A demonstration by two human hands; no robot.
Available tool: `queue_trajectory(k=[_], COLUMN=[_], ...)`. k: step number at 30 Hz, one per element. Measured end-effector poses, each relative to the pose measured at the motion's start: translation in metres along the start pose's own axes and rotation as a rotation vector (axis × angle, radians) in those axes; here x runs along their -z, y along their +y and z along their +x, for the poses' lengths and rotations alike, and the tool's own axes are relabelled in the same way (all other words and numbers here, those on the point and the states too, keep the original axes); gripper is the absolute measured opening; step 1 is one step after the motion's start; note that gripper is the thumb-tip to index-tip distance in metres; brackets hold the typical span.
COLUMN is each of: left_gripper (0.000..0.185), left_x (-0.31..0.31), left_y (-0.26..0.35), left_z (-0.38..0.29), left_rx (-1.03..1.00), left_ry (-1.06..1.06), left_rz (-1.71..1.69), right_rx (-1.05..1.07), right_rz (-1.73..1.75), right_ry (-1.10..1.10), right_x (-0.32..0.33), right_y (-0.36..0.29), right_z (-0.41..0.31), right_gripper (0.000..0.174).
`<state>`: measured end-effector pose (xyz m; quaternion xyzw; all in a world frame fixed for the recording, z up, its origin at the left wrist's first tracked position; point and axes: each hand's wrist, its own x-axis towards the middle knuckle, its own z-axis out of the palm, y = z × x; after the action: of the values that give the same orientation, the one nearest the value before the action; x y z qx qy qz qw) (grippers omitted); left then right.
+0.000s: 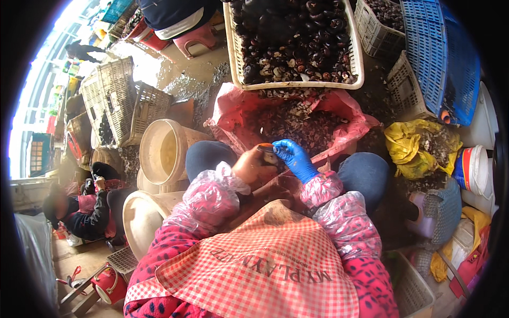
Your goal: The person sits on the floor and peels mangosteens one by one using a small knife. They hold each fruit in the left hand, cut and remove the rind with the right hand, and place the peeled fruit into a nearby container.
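Observation:
My bare left hand is curled around a small orange-and-dark tool, perhaps a peeler. A pale piece, possibly a peeled water chestnut, shows against its fingers. Close beside it is my right hand in a blue glove, its fingertips pinched together near the tool. Whether they grip anything is too small to tell. Both hands are over my lap, at the near edge of an open pink sack full of dark peelings. Beyond the sack, a white plastic crate holds a heap of dark water chestnuts.
Pale buckets lie tipped at my left, with stacked crates behind. A person sits at far left; another person sits on a pink stool ahead. At right are a yellow bag and a blue crate. The floor is wet.

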<state>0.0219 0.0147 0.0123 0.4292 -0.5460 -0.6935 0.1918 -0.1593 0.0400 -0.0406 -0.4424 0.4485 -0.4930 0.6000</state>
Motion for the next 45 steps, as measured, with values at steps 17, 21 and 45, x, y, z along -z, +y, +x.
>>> queue_trajectory(k=[17, 21, 45], left_gripper=[0.053, 0.037, 0.037], left_x=[0.002, -0.005, -0.020], left_y=[0.002, 0.014, 0.001], left_z=[0.001, 0.001, 0.006], left_rx=[-0.003, 0.053, -0.035], left_ry=[0.126, 0.014, -0.005], left_rz=[-0.082, -0.320, 0.420], right_rx=[-0.168, -0.267, -0.242], right_rz=[-0.177, 0.106, 0.118], right_ry=[0.072, 0.030, -0.067], right_x=[0.009, 0.012, -0.004], right_y=[-0.014, -0.013, 0.000], right_z=[-0.001, 0.001, -0.008], right_gripper=[0.029, 0.032, 0.036])
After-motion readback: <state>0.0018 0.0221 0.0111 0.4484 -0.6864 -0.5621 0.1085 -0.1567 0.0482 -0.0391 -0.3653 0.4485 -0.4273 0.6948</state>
